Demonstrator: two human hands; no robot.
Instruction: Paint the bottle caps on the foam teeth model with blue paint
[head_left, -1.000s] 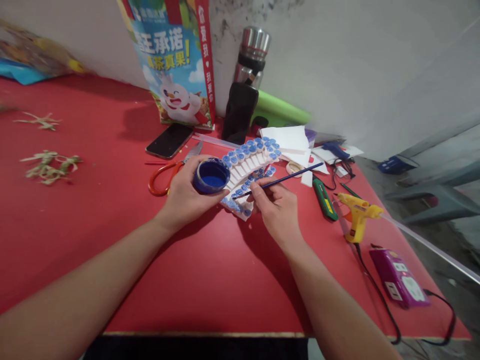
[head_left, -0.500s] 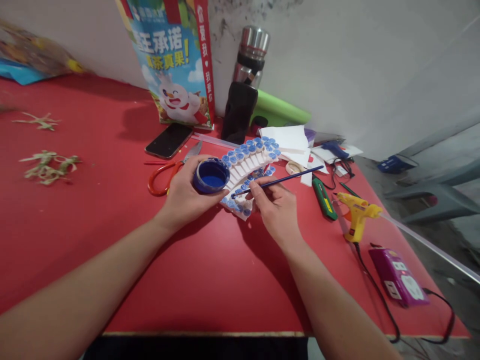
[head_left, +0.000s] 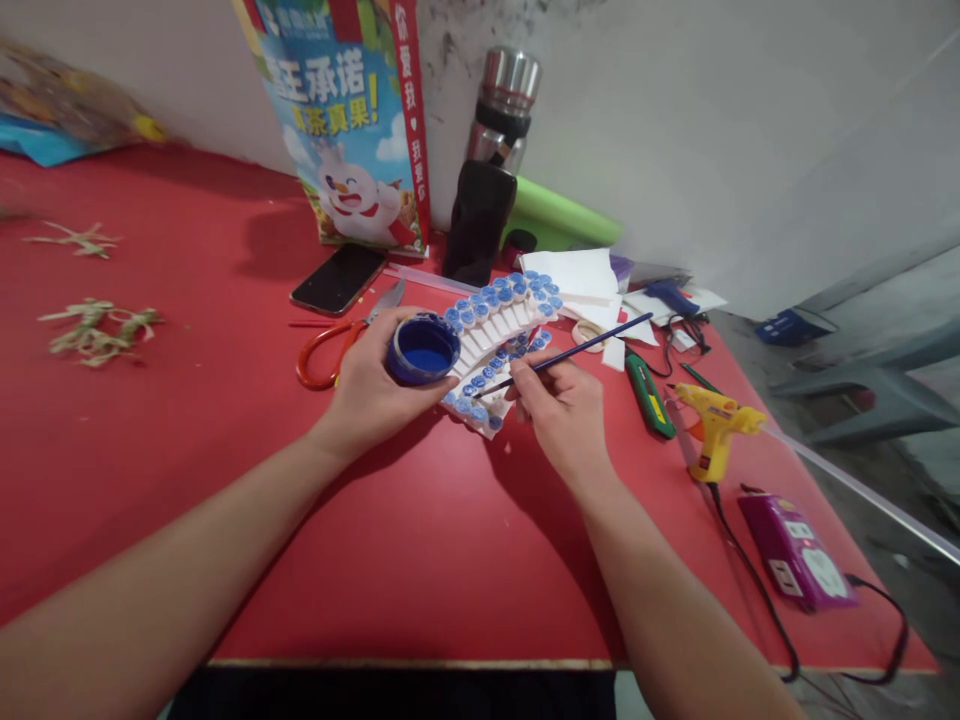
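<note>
My left hand (head_left: 373, 385) grips a small jar of blue paint (head_left: 425, 350), its open mouth tilted toward me. Just right of the jar is a white curved model (head_left: 487, 345) with steps along its middle and rows of blue-painted round pieces on its edges. Part of the model is hidden behind the jar and my left thumb; whether that hand also supports it I cannot tell. Between the fingers of my right hand (head_left: 562, 410) is a thin dark-blue paintbrush (head_left: 577, 350), its tip at the painted pieces on the near edge of the model.
Red-handled scissors (head_left: 319, 355) and a phone (head_left: 339, 279) lie left of the model. Behind stand a printed bag (head_left: 352, 130) and a steel flask (head_left: 510, 90). To the right are a green cutter (head_left: 649, 395), a yellow glue gun (head_left: 716, 425) and a purple power box (head_left: 795, 550) with cables.
My right hand and the paintbrush have shifted slightly to the right, and the brush tip has moved a little right along the near edge. My left hand and the jar stay in place.
</note>
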